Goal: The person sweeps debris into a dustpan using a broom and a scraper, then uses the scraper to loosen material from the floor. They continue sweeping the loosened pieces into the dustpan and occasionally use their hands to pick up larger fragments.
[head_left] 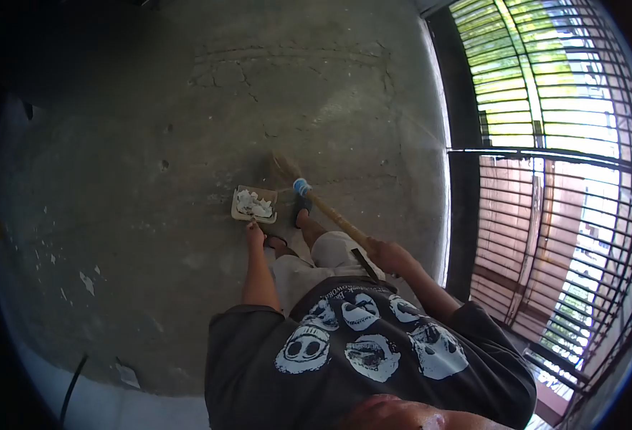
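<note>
My left hand (255,231) is closed around the handle end of a pale dustpan (238,212), held low over the floor. White crumpled scraps (254,203) lie in the pan. My right hand (387,256) grips the long wooden stick of a broom (336,216), close to my waist. The broom slants down and away to its straw bristles (285,168), which rest near the floor just beyond the dustpan and to its right. A blue and white band (301,187) wraps the stick above the bristles.
Cracked grey concrete floor (187,158) surrounds my feet. More white scraps (87,282) lie at the left. A barred metal gate (538,150) runs along the right side. A pale wall or ledge (144,410) edges the lower left, with a dark thin cord or rod (72,389).
</note>
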The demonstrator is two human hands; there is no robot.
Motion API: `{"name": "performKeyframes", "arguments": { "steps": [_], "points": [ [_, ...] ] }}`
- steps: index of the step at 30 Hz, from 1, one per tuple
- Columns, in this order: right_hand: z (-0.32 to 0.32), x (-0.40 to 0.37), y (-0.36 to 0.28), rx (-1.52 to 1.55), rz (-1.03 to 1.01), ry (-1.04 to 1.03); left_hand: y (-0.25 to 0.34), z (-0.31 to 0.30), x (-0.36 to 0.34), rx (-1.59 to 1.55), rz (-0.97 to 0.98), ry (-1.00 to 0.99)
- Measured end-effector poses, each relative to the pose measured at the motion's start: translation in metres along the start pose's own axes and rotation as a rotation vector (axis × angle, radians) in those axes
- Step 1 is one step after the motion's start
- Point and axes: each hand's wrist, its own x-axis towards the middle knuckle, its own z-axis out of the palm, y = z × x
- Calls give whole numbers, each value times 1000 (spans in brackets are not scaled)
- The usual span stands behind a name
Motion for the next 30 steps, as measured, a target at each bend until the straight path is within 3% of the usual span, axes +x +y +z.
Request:
{"name": "performKeyframes", "arguments": {
  "steps": [5, 9, 11, 14, 18, 22, 25, 26, 27, 28, 29, 30],
  "points": [
    [11, -6, -14, -1, 7, -226, -20, -4, 20, -171, -34, -45],
    [-12, -32, -12, 208, -40, -229, -22, -19, 2, -136, -87, -77],
    [-35, -54, -27, 210, 140, -201, -30, -32, 2, -137, -127, -102],
    [-52, -77, -24, 143, 73, -78, -77, -49, 45, -33, -149, -195],
    [-67, -88, -23, 233, 126, 42, -68, -98, -1, 34, -149, -249],
    [-36, -42, -5, 102, 64, 151, -100, -132, -10, 74, -89, -228],
    [12, 43, 27, -31, 59, 202, -108, -155, -36, 537, 216, -199],
    [18, 46, 17, 206, 83, 117, -107, -161, -50, 688, 265, -181],
    [39, 74, 31, 200, 25, 158, -138, -160, -30, 863, 554, 20],
    [53, 99, 41, 322, 102, 84, -159, -155, -13, 1041, 823, 245],
    [65, 127, 55, 395, 80, 62, -155, -156, -16, 1010, 757, 180],
    [87, 172, 86, 497, -75, 62, -153, -161, -26, 985, 697, 105]
  ]
}}
